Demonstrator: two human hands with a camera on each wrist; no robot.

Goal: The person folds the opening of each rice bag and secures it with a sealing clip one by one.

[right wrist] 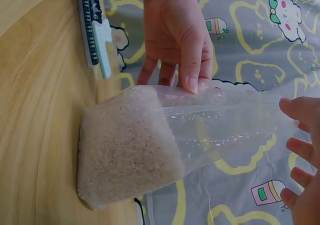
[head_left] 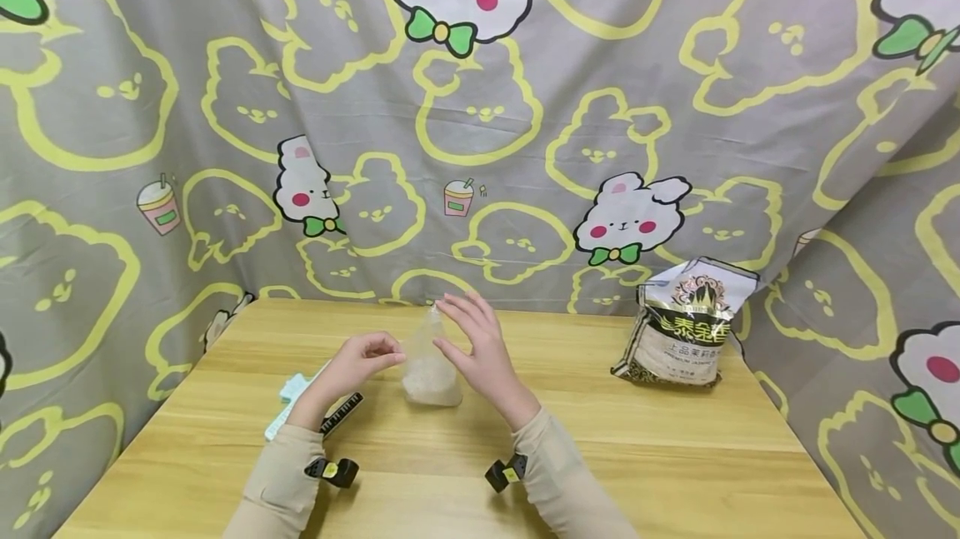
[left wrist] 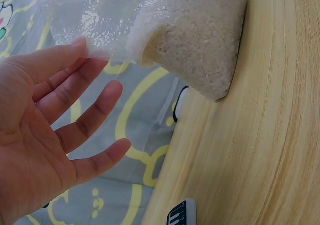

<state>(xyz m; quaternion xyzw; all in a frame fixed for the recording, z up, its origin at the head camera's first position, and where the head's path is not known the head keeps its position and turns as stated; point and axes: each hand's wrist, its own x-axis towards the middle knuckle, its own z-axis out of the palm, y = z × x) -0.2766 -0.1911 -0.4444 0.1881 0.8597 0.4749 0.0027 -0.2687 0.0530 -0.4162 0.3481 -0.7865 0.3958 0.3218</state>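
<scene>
A clear plastic bag (head_left: 431, 385), part filled with white rice, stands on the wooden table between the two hands. Its lower half is packed with grains, while the upper plastic (right wrist: 220, 120) rises loose and see-through. My left hand (head_left: 371, 356) pinches the plastic above the rice between thumb and index finger; in the left wrist view its other fingers (left wrist: 82, 120) are spread apart. At the bag's top is my right hand (head_left: 480, 351), its thumb and fingers apart and fairly straight. One digit (right wrist: 295, 105) meets the upper plastic in the right wrist view.
A large printed rice bag (head_left: 686, 326) stands at the right rear of the table (head_left: 600, 472). By the left forearm lie a pale turquoise item (head_left: 296, 389) and a black-and-white keyboard-patterned strip (head_left: 342, 414). A patterned grey curtain (head_left: 487, 189) hangs behind the table.
</scene>
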